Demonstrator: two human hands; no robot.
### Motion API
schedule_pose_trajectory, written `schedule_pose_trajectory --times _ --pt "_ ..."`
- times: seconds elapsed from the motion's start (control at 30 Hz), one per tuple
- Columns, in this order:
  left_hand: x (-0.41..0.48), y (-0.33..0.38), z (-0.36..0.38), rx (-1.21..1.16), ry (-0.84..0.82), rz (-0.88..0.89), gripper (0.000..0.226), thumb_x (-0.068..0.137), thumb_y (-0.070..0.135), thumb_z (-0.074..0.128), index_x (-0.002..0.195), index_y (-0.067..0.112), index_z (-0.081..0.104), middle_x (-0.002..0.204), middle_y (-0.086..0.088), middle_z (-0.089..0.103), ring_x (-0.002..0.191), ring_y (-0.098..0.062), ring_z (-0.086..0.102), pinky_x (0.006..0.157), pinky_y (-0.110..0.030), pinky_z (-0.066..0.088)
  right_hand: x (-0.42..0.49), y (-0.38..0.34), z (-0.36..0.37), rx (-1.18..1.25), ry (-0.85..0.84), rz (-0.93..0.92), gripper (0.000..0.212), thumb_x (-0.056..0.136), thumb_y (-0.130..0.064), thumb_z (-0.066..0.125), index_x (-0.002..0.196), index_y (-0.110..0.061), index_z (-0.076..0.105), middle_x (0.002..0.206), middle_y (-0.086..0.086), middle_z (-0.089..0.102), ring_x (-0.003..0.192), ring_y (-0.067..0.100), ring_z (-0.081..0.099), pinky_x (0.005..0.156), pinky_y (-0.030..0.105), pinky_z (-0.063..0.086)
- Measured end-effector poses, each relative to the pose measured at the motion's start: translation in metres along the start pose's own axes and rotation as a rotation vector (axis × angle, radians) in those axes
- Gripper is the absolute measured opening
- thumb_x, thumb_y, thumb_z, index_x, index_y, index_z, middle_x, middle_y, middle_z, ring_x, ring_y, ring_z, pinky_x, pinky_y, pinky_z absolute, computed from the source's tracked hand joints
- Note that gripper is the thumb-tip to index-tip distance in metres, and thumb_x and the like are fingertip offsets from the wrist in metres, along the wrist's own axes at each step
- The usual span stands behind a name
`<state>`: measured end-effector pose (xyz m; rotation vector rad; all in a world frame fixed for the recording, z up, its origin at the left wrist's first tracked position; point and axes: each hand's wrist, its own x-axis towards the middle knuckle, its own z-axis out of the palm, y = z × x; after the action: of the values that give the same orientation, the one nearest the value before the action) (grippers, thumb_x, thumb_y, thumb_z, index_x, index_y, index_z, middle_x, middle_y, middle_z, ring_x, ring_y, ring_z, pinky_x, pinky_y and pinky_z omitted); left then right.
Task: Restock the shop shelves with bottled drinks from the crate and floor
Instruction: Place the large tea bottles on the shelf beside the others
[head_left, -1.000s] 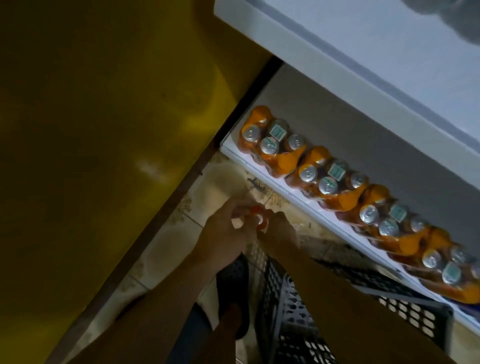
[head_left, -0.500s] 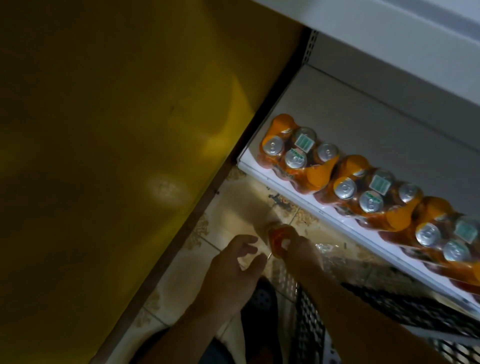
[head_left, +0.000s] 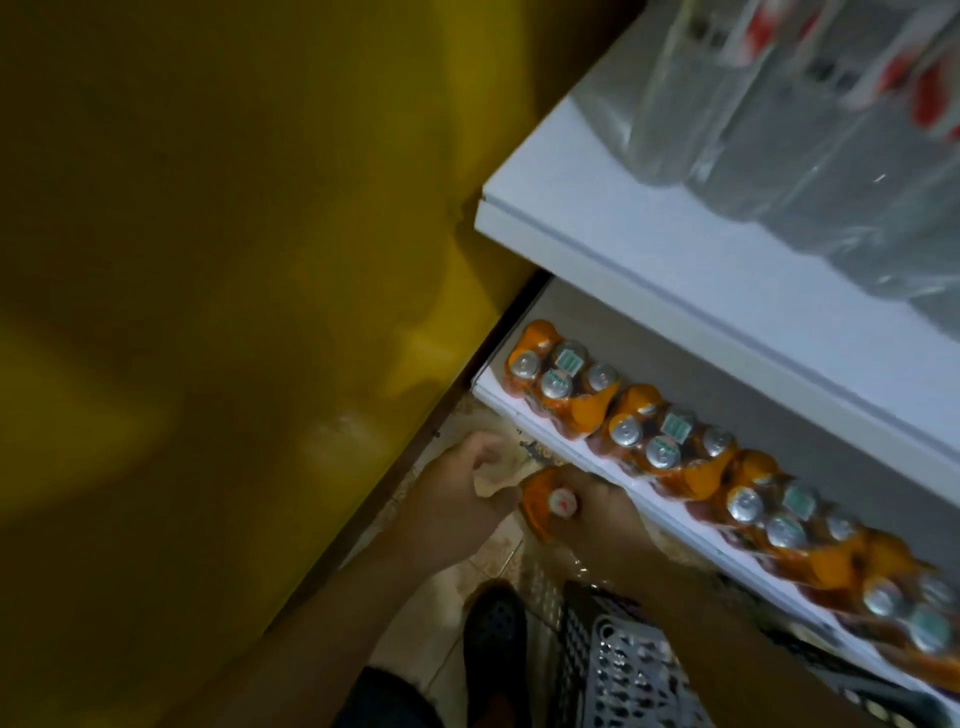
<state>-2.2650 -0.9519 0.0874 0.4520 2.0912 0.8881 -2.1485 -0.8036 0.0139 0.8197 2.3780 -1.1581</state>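
Note:
An orange drink bottle (head_left: 540, 506) with a pale cap is held upright just in front of the bottom shelf (head_left: 587, 457). My right hand (head_left: 602, 512) is wrapped around it from the right. My left hand (head_left: 467, 493) sits just left of the bottle with fingers curled, thumb near its shoulder; I cannot tell whether it touches. Several shrink-wrapped packs of orange bottles (head_left: 670, 441) with silver caps line the bottom shelf. The dark slotted crate (head_left: 618, 670) stands on the floor below my right forearm.
A yellow wall (head_left: 234, 260) fills the left. An upper white shelf (head_left: 675, 244) carries blurred clear bottles with red labels (head_left: 810, 119). My dark shoe (head_left: 496, 623) rests on the tiled floor (head_left: 441, 603) beside the crate.
The view has tilted up, bringing the upper shelf in. My right hand has raised the orange bottle toward the bottom shelf's edge; my left hand has stayed beside it.

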Motion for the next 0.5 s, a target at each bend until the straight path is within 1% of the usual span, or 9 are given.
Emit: schedule_pose_trajectory --times 0.03,0.07,0.1,0.13,0.17,0.23,0.3,0.4,0.5 --pt "-0.008 0.016 -0.010 0.026 -0.018 0.022 0.053 0.087 0.023 0.071 0.134 0.028 0.047 0.128 0.012 0.052 0.122 -0.004 0.044 0.099 -0.027 0.040 -0.009 -0.012 -0.019 0.014 -0.003 -0.069 0.027 0.075 -0.044 0.067 0.097 -0.029 0.061 0.089 -0.006 0.068 0.080 0.010 0.066 0.074 0.032 0.055" --pt "-0.017 0.031 -0.021 0.043 -0.031 0.041 0.059 0.086 0.023 0.072 0.137 0.028 0.044 0.130 0.012 0.050 0.122 -0.003 0.042 0.100 -0.026 0.037 -0.019 -0.026 -0.039 0.005 -0.006 -0.135 0.021 0.076 -0.041 0.068 0.092 -0.027 0.064 0.086 -0.007 0.069 0.075 0.001 0.063 0.071 0.024 0.053" --pt "-0.027 0.047 -0.032 0.055 -0.037 0.058 0.064 0.084 0.021 0.074 0.139 0.028 0.042 0.130 0.012 0.048 0.123 -0.003 0.041 0.100 -0.024 0.035 -0.030 -0.041 -0.059 -0.013 -0.005 -0.191 0.015 0.079 -0.034 0.071 0.090 -0.024 0.067 0.085 -0.006 0.070 0.072 -0.004 0.061 0.067 0.017 0.049" --pt "-0.037 0.063 -0.043 0.069 -0.039 0.077 0.068 0.083 0.020 0.076 0.140 0.030 0.041 0.131 0.013 0.047 0.124 -0.003 0.040 0.099 -0.021 0.034 -0.043 -0.056 -0.079 -0.025 0.006 -0.235 0.011 0.081 -0.027 0.071 0.090 -0.022 0.068 0.085 -0.006 0.070 0.071 -0.005 0.060 0.065 0.016 0.047" --pt "-0.048 0.079 -0.053 0.086 -0.038 0.098 0.073 0.081 0.019 0.078 0.141 0.031 0.039 0.130 0.015 0.046 0.126 -0.002 0.039 0.098 -0.019 0.033 -0.057 -0.072 -0.099 -0.036 0.023 -0.272 0.012 0.079 -0.025 0.072 0.090 -0.026 0.067 0.085 -0.008 0.069 0.072 -0.004 0.059 0.065 0.019 0.047" --pt "-0.073 0.113 -0.071 0.128 -0.048 0.154 0.081 0.078 0.017 0.081 0.144 0.032 0.036 0.133 0.016 0.045 0.128 0.002 0.035 0.095 -0.013 0.030 -0.090 -0.105 -0.138 -0.060 0.060 -0.308 0.021 0.075 -0.026 0.072 0.092 -0.033 0.063 0.085 -0.013 0.066 0.075 -0.002 0.060 0.066 0.023 0.047" --pt "-0.103 0.150 -0.085 0.174 -0.063 0.215 0.090 0.076 0.017 0.082 0.149 0.029 0.030 0.145 0.012 0.040 0.130 0.002 0.032 0.094 -0.010 0.027 -0.125 -0.138 -0.176 -0.060 0.131 -0.343 0.023 0.073 -0.025 0.074 0.090 -0.036 0.062 0.081 -0.011 0.067 0.072 0.001 0.061 0.066 0.027 0.049" --pt "-0.149 0.203 -0.100 0.176 -0.031 0.297 0.101 0.073 0.018 0.085 0.152 0.028 0.024 0.154 0.007 0.033 0.138 -0.008 0.030 0.101 -0.018 0.028 -0.181 -0.185 -0.231 -0.062 0.246 -0.441 0.021 0.072 -0.030 0.071 0.089 -0.038 0.061 0.082 -0.011 0.067 0.075 0.008 0.062 0.068 0.033 0.050" --pt "-0.193 0.244 -0.107 0.126 0.041 0.376 0.102 0.071 0.026 0.086 0.151 0.032 0.023 0.156 0.007 0.030 0.142 -0.012 0.028 0.104 -0.025 0.029 -0.238 -0.224 -0.281 -0.077 0.279 -0.517 0.015 0.079 -0.024 0.070 0.093 -0.028 0.065 0.075 -0.007 0.065 0.066 0.010 0.058 0.062 0.036 0.048"
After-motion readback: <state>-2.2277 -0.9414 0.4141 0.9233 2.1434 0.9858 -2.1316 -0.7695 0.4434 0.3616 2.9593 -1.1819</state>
